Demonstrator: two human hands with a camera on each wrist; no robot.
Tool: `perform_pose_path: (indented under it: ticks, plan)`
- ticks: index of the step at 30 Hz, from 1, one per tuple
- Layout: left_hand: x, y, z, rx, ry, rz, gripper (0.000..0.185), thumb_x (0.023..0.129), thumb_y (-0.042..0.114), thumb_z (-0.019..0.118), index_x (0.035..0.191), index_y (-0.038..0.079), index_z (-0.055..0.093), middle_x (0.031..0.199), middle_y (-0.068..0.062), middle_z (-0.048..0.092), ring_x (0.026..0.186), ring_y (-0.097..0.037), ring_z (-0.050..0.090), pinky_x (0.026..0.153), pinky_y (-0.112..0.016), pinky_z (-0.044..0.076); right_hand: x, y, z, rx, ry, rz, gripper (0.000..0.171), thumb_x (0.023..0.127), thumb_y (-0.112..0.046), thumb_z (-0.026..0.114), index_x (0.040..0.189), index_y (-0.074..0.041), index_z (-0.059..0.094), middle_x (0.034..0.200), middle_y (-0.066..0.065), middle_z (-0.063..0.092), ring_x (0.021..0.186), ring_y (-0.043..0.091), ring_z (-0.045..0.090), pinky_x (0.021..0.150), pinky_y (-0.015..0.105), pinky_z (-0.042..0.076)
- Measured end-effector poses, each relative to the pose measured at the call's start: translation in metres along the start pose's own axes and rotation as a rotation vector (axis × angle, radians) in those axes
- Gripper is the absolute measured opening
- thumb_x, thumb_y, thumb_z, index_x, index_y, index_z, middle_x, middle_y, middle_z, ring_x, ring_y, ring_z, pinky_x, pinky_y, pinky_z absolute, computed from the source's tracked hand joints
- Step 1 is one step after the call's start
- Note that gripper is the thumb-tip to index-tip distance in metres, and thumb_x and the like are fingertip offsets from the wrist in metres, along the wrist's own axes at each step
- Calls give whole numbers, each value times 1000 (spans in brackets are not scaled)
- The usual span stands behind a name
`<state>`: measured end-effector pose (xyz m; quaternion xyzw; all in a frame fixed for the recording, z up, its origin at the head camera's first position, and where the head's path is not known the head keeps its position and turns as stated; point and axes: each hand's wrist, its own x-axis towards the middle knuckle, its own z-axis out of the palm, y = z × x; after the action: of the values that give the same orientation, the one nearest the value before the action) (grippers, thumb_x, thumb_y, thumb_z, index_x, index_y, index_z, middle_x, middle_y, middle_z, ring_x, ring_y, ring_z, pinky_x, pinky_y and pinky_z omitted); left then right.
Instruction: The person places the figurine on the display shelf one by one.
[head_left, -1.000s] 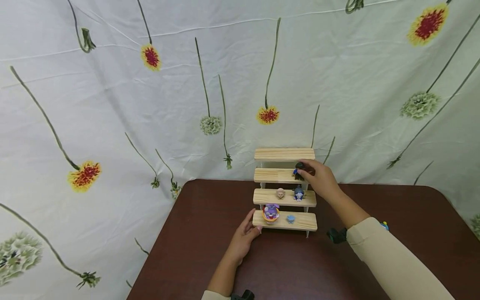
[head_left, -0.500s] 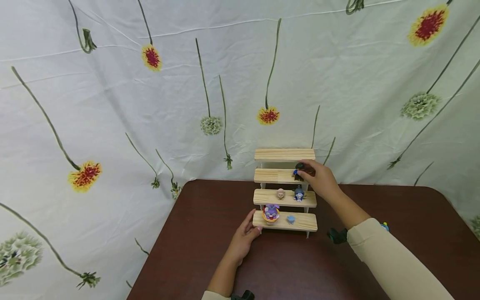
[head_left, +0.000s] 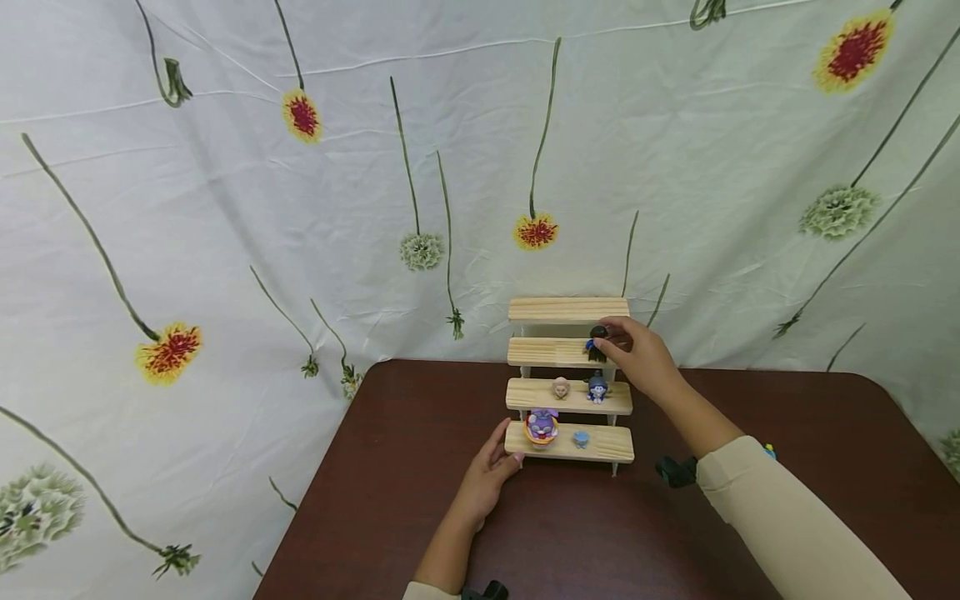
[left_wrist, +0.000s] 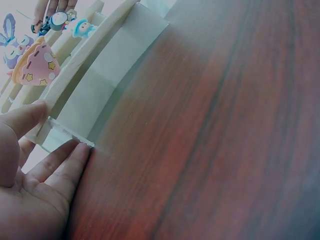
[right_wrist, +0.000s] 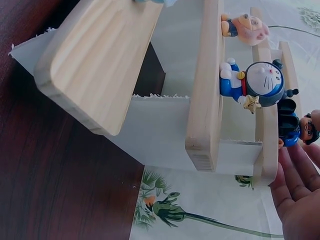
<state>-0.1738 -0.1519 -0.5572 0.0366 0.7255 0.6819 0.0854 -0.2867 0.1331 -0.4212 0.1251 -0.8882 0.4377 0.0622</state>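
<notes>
White cloth with long-stemmed yellow and green flowers [head_left: 420, 250] hangs behind a dark brown wooden bench [head_left: 750, 500], and on the bench stands a small pale wooden stair-step shelf [head_left: 570, 310] with four steps. Almost nothing has moved in the last second: both hands sit in the same spots as before, and the toys have not shifted. The right hand [head_left: 643, 358] is still up at the second step from the top, right beside a tiny dark-haired figure in blue [right_wrist: 295, 127]. In the right wrist view the fingers [right_wrist: 292, 172] look straight and lie next to the little figure, but I cannot tell if the thumb pinches it, because the head view hides that part. The figure stands on its step near the right end. The left hand [head_left: 487, 479] still rests on the bench with loose, open fingers [left_wrist: 65, 160] touching the left end of the lowest step, as if keeping the shelf steady. One step below the figure stand a small blue-and-white cat toy [right_wrist: 255, 82] and a little tan-headed figure [head_left: 561, 387]. On the lowest step are a purple bunny in an orange cup [head_left: 542, 425] and a small light blue toy [head_left: 581, 437]. Since nothing changed, it looks like the hand is only settling the dark-haired figure in its place.
</notes>
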Motion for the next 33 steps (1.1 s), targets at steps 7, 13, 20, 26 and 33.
perform_pose_path:
  ticks: [7, 13, 20, 26, 33]
  plan:
    - [-1, 0, 0, -1, 1, -4, 70, 103, 25, 61, 162, 24, 24, 153, -23, 48, 131, -28, 57, 110, -39, 49, -5, 3, -4, 52, 7, -18, 51, 103, -32, 60, 147, -8, 49, 131, 17, 61, 120, 34, 59, 101, 50, 53]
    - [-1, 1, 1, -18, -1, 3, 69, 103, 23, 60, 162, 24, 24, 153, -23, 47, 131, -27, 56, 110, -38, 49, -11, 5, -7, 55, 41, -47, 51, 104, -31, 59, 146, -5, 49, 129, 15, 62, 120, 32, 58, 96, 50, 52]
    - [-1, 1, 0, -11, 2, 7, 69, 103, 23, 60, 162, 22, 25, 151, -24, 49, 129, -27, 58, 109, -39, 50, -15, 9, -10, 53, 60, -59, 50, 104, -31, 59, 145, -4, 50, 127, 16, 61, 119, 33, 58, 98, 52, 52]
    - [0, 0, 0, -9, 3, -13, 72, 102, 26, 62, 163, 22, 24, 152, -22, 49, 129, -27, 58, 109, -38, 50, -19, 14, -11, 71, 63, -49, 53, 105, -35, 55, 147, -4, 47, 128, 17, 60, 121, 34, 57, 101, 54, 50]
    - [0, 0, 0, -17, 12, -18, 71, 102, 27, 62, 162, 24, 25, 151, -22, 50, 129, -27, 58, 109, -38, 50, -24, 19, -15, 55, 75, -45, 52, 106, -36, 53, 148, -6, 47, 129, 18, 61, 122, 34, 56, 102, 54, 49]
